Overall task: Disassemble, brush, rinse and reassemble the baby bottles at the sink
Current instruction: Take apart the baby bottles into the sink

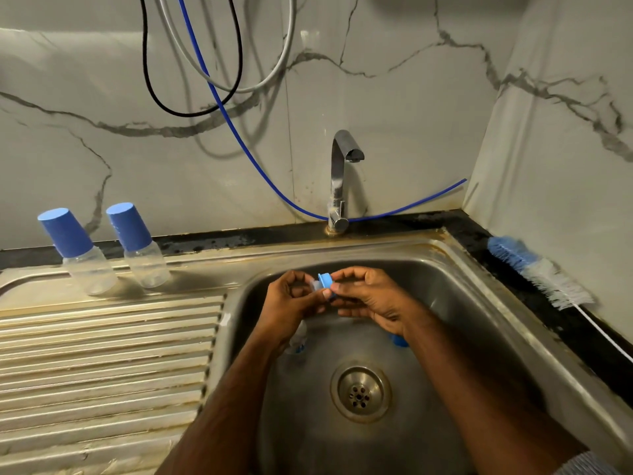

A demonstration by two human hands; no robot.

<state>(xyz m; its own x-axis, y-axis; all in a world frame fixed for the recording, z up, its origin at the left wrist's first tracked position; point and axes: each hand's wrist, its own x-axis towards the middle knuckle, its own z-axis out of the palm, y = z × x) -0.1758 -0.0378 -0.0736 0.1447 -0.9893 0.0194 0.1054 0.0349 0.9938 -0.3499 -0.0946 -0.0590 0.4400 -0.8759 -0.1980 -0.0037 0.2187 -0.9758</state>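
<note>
Over the steel sink basin (pixel 445 303) both my hands hold a small blue screw ring (pixel 325 282) with a clear teat (pixel 314 285) in it. My left hand (pixel 294 303) pinches the teat side. My right hand (pixel 370 298) pinches the blue ring. Two clear baby bottles with blue caps, one (pixel 80 250) left of the other (pixel 138 245), stand on the drainboard at the back left. Another clear bottle part (pixel 297 341) lies in the basin under my left wrist. A blue piece (pixel 399 341) shows under my right wrist.
A chrome tap (pixel 340 180) stands behind the basin, no water running. A blue-and-white bottle brush (pixel 537 270) lies on the dark counter at the right. The ribbed drainboard (pixel 102 354) fills the left. The drain (pixel 360 394) sits mid-basin. Hoses hang on the marble wall.
</note>
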